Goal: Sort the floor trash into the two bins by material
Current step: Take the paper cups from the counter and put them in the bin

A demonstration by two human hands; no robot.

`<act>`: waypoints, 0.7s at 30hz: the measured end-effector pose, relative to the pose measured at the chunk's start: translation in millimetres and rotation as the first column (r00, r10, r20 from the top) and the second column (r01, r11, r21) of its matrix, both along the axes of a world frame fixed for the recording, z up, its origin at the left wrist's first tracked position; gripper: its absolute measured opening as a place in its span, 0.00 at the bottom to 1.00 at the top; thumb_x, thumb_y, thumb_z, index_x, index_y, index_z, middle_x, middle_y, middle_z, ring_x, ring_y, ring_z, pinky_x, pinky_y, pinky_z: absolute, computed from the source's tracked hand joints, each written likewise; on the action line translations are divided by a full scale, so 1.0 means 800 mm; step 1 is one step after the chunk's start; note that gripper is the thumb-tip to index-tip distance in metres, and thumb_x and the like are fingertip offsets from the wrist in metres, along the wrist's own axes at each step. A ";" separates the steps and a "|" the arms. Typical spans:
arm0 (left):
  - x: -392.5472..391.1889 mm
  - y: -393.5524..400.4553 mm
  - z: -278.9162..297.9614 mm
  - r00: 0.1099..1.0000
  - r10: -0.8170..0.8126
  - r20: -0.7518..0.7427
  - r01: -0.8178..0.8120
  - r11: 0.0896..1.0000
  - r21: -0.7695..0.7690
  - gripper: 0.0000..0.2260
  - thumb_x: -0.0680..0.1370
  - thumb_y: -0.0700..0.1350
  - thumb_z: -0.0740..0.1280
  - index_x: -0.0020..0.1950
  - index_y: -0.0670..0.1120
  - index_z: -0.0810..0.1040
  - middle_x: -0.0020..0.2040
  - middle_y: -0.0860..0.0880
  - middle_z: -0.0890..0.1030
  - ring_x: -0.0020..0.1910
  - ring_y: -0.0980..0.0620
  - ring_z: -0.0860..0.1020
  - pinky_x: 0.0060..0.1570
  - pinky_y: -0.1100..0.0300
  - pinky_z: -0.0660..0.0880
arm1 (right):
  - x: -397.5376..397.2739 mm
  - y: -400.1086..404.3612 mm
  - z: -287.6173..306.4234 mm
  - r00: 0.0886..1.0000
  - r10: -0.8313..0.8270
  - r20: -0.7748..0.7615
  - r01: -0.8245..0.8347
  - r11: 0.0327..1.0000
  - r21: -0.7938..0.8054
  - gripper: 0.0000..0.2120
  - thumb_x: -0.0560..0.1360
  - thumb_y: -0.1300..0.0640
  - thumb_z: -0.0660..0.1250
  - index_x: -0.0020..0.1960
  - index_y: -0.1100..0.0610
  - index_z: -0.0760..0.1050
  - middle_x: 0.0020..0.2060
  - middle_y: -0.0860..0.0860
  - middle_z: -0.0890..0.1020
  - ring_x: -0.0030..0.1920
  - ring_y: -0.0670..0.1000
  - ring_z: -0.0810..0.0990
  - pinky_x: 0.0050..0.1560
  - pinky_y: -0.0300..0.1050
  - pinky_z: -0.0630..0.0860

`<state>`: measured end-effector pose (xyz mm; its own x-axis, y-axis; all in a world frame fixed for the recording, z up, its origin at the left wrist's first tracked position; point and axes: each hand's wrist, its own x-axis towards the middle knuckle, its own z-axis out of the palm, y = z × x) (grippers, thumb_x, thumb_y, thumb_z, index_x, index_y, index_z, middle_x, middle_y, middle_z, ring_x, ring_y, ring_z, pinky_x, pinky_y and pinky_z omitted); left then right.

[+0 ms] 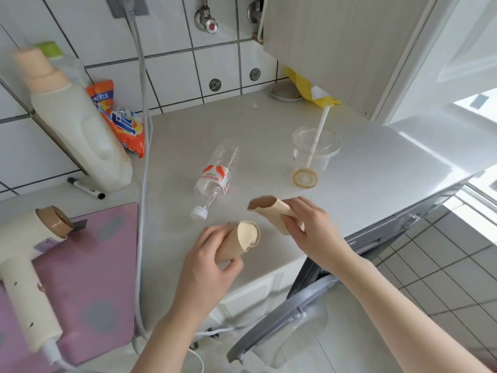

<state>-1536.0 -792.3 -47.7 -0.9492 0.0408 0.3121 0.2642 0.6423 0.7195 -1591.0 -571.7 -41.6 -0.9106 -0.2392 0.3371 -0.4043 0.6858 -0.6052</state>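
- A white counter [363, 162] runs under a tiled wall [172, 65].
- A pink mat [88, 278] lies at its left end under a cream hair dryer [24, 265].
- A pale detergent jug [80, 130] stands beside an orange packet [121, 122].
- A clear cup [313, 157] holds a straw [318, 135].
- A plastic bottle [215, 179] lies on its side.
- The left hand [207, 267] grips a cardboard tube [239, 240] above the counter edge.
- The right hand [309, 227] pinches a flattened tube [271, 214], close to the other.
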 end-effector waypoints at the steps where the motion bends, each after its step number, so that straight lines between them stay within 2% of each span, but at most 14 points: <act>1: 0.001 0.007 0.005 1.000 -0.004 -0.006 0.004 0.999 0.050 0.15 0.68 0.42 0.68 0.54 0.50 0.77 0.51 0.60 0.77 0.51 0.62 0.76 0.50 0.73 0.69 | 0.013 0.007 0.005 0.999 -0.033 0.015 0.034 0.999 -0.039 0.07 0.77 0.62 0.63 0.54 0.57 0.75 0.43 0.49 0.77 0.39 0.49 0.73 0.39 0.39 0.69; 4: 0.010 0.035 0.018 0.999 -0.035 0.013 0.031 0.980 0.195 0.08 0.72 0.45 0.68 0.50 0.51 0.77 0.44 0.57 0.79 0.45 0.56 0.78 0.44 0.71 0.70 | 0.054 0.033 0.007 0.985 -0.133 0.110 0.147 0.980 -0.136 0.02 0.77 0.60 0.62 0.47 0.55 0.73 0.39 0.48 0.77 0.38 0.52 0.76 0.38 0.50 0.76; 6: 0.018 0.057 0.022 0.997 -0.069 0.046 0.056 0.968 0.244 0.06 0.73 0.47 0.68 0.48 0.53 0.76 0.41 0.56 0.79 0.41 0.55 0.77 0.39 0.71 0.70 | 0.083 0.054 0.004 0.959 -0.222 0.174 0.251 0.954 -0.166 0.05 0.77 0.58 0.62 0.43 0.58 0.71 0.36 0.51 0.77 0.39 0.56 0.77 0.40 0.59 0.78; 7: 0.023 0.071 0.023 0.993 -0.099 0.058 0.081 0.964 0.255 0.05 0.73 0.48 0.68 0.47 0.54 0.75 0.40 0.56 0.79 0.39 0.55 0.76 0.37 0.72 0.69 | 0.099 0.064 0.003 0.946 -0.259 0.194 0.293 0.940 -0.174 0.07 0.77 0.57 0.61 0.42 0.58 0.71 0.36 0.52 0.77 0.40 0.57 0.78 0.41 0.60 0.78; 10: 0.043 0.118 0.019 0.977 -0.194 0.089 0.166 0.951 0.259 0.04 0.73 0.50 0.67 0.46 0.57 0.74 0.38 0.59 0.78 0.36 0.57 0.75 0.33 0.72 0.68 | 0.155 0.098 -0.001 0.900 -0.370 0.231 0.414 0.892 -0.184 0.06 0.77 0.57 0.61 0.43 0.58 0.72 0.37 0.51 0.78 0.40 0.53 0.77 0.42 0.54 0.78; 12: 0.062 0.153 0.013 0.958 -0.262 0.114 0.227 0.941 0.252 0.05 0.74 0.50 0.69 0.46 0.58 0.74 0.38 0.60 0.78 0.36 0.59 0.75 0.33 0.72 0.68 | 0.199 0.124 -0.007 0.853 -0.451 0.262 0.505 0.840 -0.197 0.04 0.76 0.60 0.61 0.43 0.58 0.71 0.36 0.52 0.77 0.39 0.53 0.75 0.40 0.53 0.76; 16: 0.113 0.227 -0.008 0.902 -0.403 0.156 0.371 0.906 0.202 0.07 0.75 0.48 0.69 0.52 0.54 0.76 0.44 0.57 0.79 0.45 0.58 0.78 0.41 0.68 0.73 | 0.298 0.181 -0.022 0.724 -0.622 0.297 0.679 0.718 -0.151 0.02 0.75 0.62 0.62 0.44 0.58 0.73 0.37 0.51 0.79 0.41 0.53 0.76 0.42 0.48 0.73; 21: 0.208 0.316 -0.038 0.822 -0.502 0.271 0.451 0.862 0.231 0.06 0.75 0.50 0.69 0.51 0.54 0.76 0.43 0.56 0.80 0.45 0.56 0.78 0.44 0.58 0.75 | 0.444 0.241 -0.043 0.563 -0.728 0.392 0.817 0.563 -0.128 0.03 0.75 0.60 0.62 0.44 0.58 0.73 0.37 0.52 0.80 0.40 0.55 0.77 0.42 0.54 0.74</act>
